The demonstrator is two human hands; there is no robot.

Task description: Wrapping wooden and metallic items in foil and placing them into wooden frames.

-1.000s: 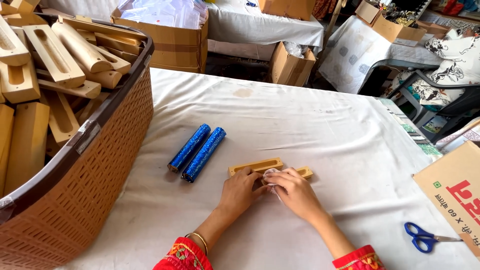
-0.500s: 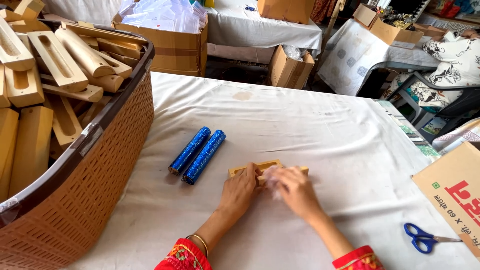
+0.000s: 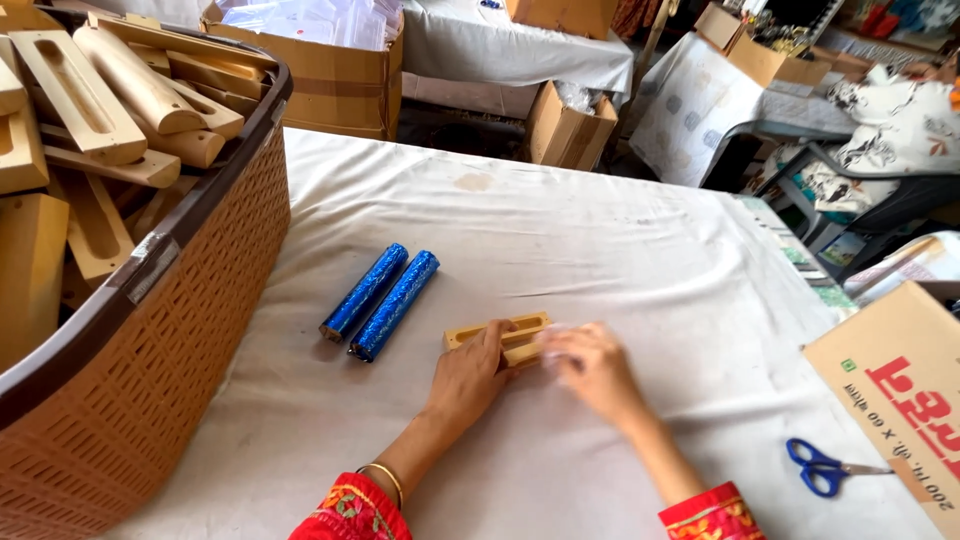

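The wooden blocks point(image 3: 497, 338) lie on the white tablecloth point(image 3: 620, 250), right in front of us. There are two of them, side by side, and each is long and thin with a groove cut in it. They run from left to right, with the right end tipped a little away from us.

Our left hand point(image 3: 468, 378) rests on the near edge of the blocks, fingers bent down over the wood to hold it. Our right hand point(image 3: 590, 368) sits at the right end of the blocks. It is blurry, so we cannot tell if it is open or closed. Something pale and see-through shows by its fingers. Both hands touch the blocks, so neither one is nearer.

Two shiny blue rolls point(image 3: 380, 302) lie together just to the left of the blocks, pointing up and to the right.

A big brown basket point(image 3: 180, 330) stands on the far left, full of more wooden blocks. On the right edge sits a brown cardboard box point(image 3: 890, 390) with red printing and a small green square. Blue scissors point(image 3: 825, 467) lie just beside it. Behind the table stand more brown cardboard boxes point(image 3: 330, 85), one holding clear plastic bags.
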